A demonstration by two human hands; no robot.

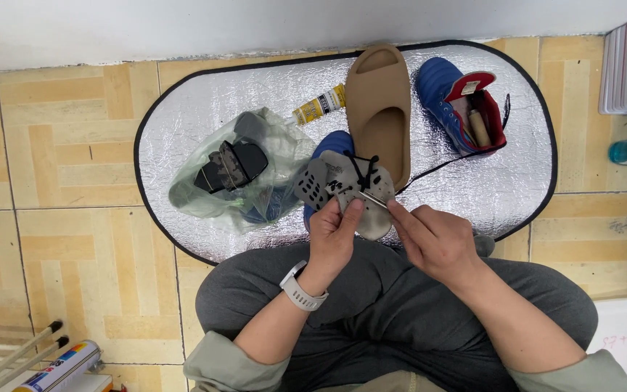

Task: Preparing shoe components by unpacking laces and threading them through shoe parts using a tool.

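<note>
We look down from above at a person seated cross-legged in grey trousers on a tan tiled floor, both hands raised over the near edge of a silver foil mat (183,138).

The left hand (332,236), with a white watch (300,289) on its wrist, grips a grey perforated shoe upper (328,181) from below, the thumb pressed flat against its surface. A black lace (361,173) is threaded through the upper's holes just above the thumb.

The right hand (433,239) sits just beside the left, touching the same piece. Its thumb and forefinger are pinched on a thin silvery tool (373,200), perhaps a needle, with its point at the upper; we cannot tell exactly what it is. A thin black thread (444,165) runs from the work away past the right hand.

Directly beyond the hands a blue shoe (332,145) lies partly hidden under the upper. Just past the right hand stands a tan slide sandal (380,109), and farther out beyond it a blue sneaker (459,101) with a red lining, holding what looks like a spool. Beyond the left hand, a clear plastic bag (234,167) holds dark objects, and a small yellow tube (319,106) lies between the bag and the sandal.
</note>
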